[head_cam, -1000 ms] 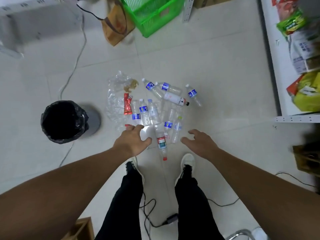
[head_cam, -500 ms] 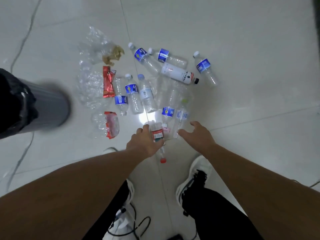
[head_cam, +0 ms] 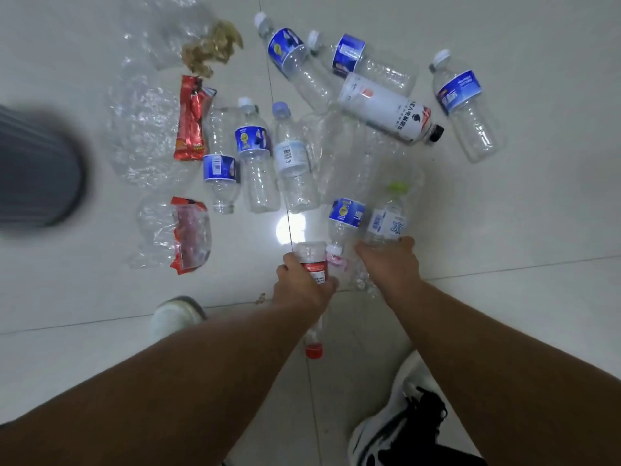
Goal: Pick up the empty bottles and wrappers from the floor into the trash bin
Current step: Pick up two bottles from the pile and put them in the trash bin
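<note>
Several empty plastic bottles and wrappers lie scattered on the white tiled floor. My left hand (head_cam: 304,285) is wrapped around a clear bottle with a red label (head_cam: 312,260); its red cap (head_cam: 314,350) pokes out below my wrist. My right hand (head_cam: 391,264) grips the base of a clear bottle with a pale blue label and green cap (head_cam: 386,223). A blue-labelled bottle (head_cam: 346,213) lies between my hands. A white bottle with a black cap (head_cam: 386,111) lies farther off. Red wrappers (head_cam: 190,121) (head_cam: 188,233) and clear plastic bags (head_cam: 144,129) lie on the left.
The grey trash bin (head_cam: 33,169) stands at the left edge, blurred, its opening out of frame. My two shoes (head_cam: 176,316) (head_cam: 400,422) stand on the tiles below the litter. Bare floor stretches to the right of the bottles.
The camera has dropped closer to the floor. My left hand has closed around the red-labelled bottle, and my right hand has reached forward and taken hold of the green-capped bottle.
</note>
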{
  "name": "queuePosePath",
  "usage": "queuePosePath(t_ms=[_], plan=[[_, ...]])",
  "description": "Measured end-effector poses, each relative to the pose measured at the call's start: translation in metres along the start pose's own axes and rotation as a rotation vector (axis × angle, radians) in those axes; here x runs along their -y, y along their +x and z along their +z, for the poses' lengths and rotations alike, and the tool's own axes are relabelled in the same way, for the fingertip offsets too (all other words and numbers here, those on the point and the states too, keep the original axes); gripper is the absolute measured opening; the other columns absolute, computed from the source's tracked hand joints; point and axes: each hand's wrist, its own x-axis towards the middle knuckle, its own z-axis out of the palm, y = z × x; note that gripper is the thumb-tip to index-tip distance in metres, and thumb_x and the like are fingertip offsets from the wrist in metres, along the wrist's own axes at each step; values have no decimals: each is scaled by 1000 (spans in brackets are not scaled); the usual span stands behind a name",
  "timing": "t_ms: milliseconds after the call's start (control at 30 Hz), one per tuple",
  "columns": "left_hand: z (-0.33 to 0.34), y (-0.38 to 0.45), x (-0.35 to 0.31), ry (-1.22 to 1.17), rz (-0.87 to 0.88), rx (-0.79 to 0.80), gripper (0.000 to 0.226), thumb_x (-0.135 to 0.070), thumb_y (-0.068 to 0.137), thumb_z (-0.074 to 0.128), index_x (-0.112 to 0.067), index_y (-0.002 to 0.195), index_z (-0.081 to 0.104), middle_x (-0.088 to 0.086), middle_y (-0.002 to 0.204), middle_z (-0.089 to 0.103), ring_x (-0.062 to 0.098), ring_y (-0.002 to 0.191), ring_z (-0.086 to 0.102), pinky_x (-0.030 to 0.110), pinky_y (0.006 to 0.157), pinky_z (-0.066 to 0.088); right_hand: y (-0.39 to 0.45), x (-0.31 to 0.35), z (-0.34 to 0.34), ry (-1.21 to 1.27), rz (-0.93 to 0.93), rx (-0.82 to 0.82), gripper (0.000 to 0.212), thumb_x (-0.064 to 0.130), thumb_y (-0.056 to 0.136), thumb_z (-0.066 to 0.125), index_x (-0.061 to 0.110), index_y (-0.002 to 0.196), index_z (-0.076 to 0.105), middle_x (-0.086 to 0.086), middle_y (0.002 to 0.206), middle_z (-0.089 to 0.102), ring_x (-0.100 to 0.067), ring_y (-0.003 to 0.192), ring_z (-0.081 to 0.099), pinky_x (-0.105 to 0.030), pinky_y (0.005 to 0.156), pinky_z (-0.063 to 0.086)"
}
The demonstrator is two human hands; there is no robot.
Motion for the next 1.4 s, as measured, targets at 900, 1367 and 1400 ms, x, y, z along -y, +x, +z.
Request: queuePosePath(t_ms=[900, 1367, 1400], plan=[[-293, -131, 55, 36, -35, -170, 85, -60, 62, 78, -24, 133, 49, 2, 111, 48, 25, 97, 60, 37, 84, 49, -230, 25, -106, 109, 47, -34, 69, 49, 74, 96, 21, 125, 58, -9, 109, 76, -36, 98, 77, -53, 92, 65], [-324, -161, 29, -49, -31, -124, 79, -52, 72, 85, -25, 136, 47, 2, 123, 38, 18, 89, 62, 33, 82, 50, -264, 84, -134, 62, -20, 2, 70, 36, 74, 97, 13, 129, 62, -13, 123, 69, -33, 107, 72, -52, 97, 63], [-328, -160, 27, -52, -22, -116, 80, -52, 72, 85, -25, 136, 47, 2, 124, 37, 18, 89, 62, 33, 81, 50, -267, 87, -137, 59, -18, -4, 69, 37, 74, 98, 13, 129, 62, -13, 124, 68, -33, 108, 72, -51, 97, 62]])
